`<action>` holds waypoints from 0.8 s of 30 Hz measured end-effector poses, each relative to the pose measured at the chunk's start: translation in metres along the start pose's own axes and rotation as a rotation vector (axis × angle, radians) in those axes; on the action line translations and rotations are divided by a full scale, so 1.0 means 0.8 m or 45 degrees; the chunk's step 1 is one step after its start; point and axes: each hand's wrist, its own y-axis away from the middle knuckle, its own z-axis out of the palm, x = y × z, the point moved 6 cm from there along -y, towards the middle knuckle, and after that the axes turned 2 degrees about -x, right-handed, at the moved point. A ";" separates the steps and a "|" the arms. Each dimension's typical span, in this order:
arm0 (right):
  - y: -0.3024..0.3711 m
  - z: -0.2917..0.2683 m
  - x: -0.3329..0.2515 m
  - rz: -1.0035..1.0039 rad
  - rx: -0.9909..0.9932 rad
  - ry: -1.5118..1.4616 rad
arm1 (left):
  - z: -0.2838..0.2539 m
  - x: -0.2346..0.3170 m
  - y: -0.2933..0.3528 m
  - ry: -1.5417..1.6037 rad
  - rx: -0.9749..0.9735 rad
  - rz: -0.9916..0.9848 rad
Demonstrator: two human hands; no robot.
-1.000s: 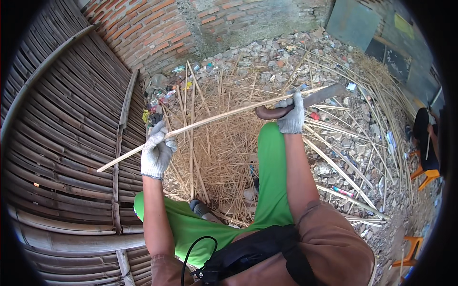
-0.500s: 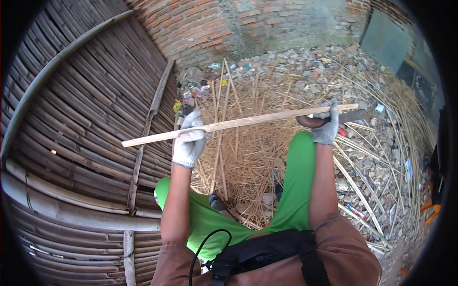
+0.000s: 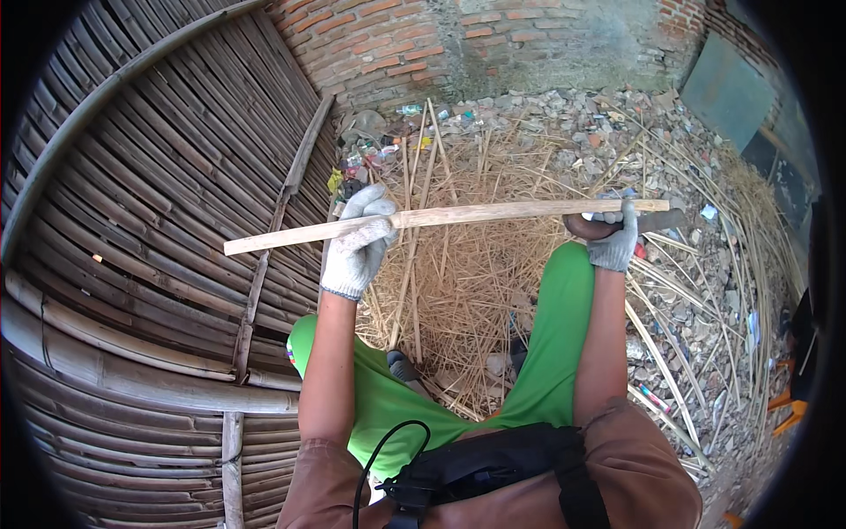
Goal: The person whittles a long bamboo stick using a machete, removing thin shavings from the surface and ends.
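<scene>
A long, pale split bamboo strip (image 3: 493, 212) stretches crosswise in front of me, its left end a little lower. My left hand (image 3: 359, 242), in a whitish knit glove, is closed around it near a joint in the strip. At the other end my gloved right hand (image 3: 614, 238) grips a knife by its curved brown handle (image 3: 592, 227). The thumb of that hand presses on the strip. The dark blade (image 3: 663, 220) points right, just behind the strip's end, partly hidden by it.
Bamboo shavings (image 3: 467, 273) cover the ground between my green-clad legs (image 3: 551, 326). A bamboo slat wall (image 3: 159, 220) rises on the left, a brick wall (image 3: 388, 44) at the back. Rubble (image 3: 670, 326) and long bamboo strips (image 3: 656, 353) lie right; a grey panel (image 3: 727, 93) leans far right.
The bamboo strip lies more level, its left end raised a little. My left fingers have shifted and wrap further over it. My right hand keeps its hold on the knife.
</scene>
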 end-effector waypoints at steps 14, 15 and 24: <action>-0.004 -0.003 -0.003 0.010 -0.177 -0.056 | 0.013 0.015 0.010 -0.237 -0.213 0.061; -0.003 -0.003 -0.004 -0.004 -0.179 -0.045 | 0.013 0.017 0.010 -0.238 -0.196 0.073; -0.006 -0.009 -0.005 0.003 -0.117 -0.031 | 0.012 0.027 0.014 -0.280 -0.167 0.069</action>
